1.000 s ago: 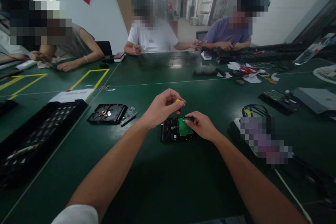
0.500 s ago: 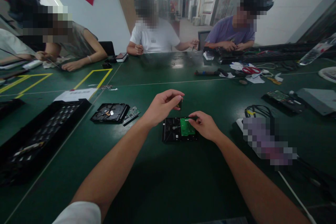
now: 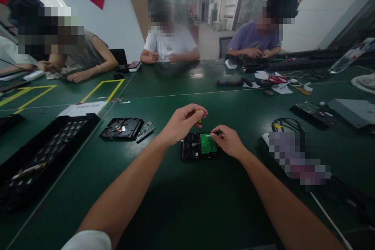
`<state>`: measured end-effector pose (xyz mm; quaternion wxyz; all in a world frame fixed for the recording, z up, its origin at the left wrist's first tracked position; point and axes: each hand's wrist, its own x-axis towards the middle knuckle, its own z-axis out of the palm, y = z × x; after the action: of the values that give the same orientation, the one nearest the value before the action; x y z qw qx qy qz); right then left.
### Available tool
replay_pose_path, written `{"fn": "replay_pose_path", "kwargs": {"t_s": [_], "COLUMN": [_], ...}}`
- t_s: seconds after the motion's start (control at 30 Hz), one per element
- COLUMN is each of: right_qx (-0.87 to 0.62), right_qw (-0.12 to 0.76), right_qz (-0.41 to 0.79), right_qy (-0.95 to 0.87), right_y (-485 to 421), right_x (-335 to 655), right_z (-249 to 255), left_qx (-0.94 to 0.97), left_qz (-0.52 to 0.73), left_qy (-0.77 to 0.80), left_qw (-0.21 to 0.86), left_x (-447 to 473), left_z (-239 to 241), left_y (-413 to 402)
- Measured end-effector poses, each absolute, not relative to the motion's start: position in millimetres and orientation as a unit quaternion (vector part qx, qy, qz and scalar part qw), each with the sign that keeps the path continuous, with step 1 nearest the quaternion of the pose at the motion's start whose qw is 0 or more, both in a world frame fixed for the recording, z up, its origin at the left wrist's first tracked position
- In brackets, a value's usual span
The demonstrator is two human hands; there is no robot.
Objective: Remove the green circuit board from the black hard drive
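Note:
A black hard drive (image 3: 190, 146) with a green circuit board (image 3: 208, 143) lies flat on the green table in front of me. My left hand (image 3: 187, 121) is closed just above its far edge, fingers pinched around a small yellow-handled screwdriver (image 3: 199, 114), mostly hidden by the fingers. At the drive's upper right corner my right hand (image 3: 228, 138) is closed, with thumb and forefinger gripping the edge beside the board. Farther left are a second hard drive (image 3: 121, 128) and a loose circuit board (image 3: 146, 129).
A long black tray (image 3: 58, 148) stands at left, near a white paper sheet (image 3: 83, 108). To the right lie a partly blurred-out object (image 3: 295, 158) with cables, another drive (image 3: 315, 114) and a grey case (image 3: 351, 111). Several people work across the table.
My left hand has turned a little, and more of the yellow handle shows between its fingers. My right hand stays at the drive's corner. The view has shifted slightly.

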<state>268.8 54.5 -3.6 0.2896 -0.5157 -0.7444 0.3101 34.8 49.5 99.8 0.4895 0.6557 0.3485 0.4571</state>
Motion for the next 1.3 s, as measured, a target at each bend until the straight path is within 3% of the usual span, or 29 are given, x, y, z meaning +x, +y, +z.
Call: {"fn": "replay_pose_path", "kwargs": {"t_s": [0.2, 0.63, 1.3], "right_qx": [-0.51, -0.517, -0.515], "right_qw": [0.295, 0.282, 0.293], "right_qz": [0.304, 0.321, 0.325], "right_qy": [-0.749, -0.742, -0.737], "right_y": [54.1, 53.9, 54.5], "right_x": [269.6, 268.2, 268.3], "right_z": [-4.1, 0.0, -3.3], "left_qx": [0.622, 0.658, 0.615], "left_qz": [0.463, 0.46, 0.451], "left_qy": [0.334, 0.417, 0.344], "left_qw": [0.536, 0.426, 0.547], "left_x": [32.5, 30.8, 30.6], "left_z": [97.2, 96.8, 98.1], "left_y": [52.2, 51.5, 53.4]}}
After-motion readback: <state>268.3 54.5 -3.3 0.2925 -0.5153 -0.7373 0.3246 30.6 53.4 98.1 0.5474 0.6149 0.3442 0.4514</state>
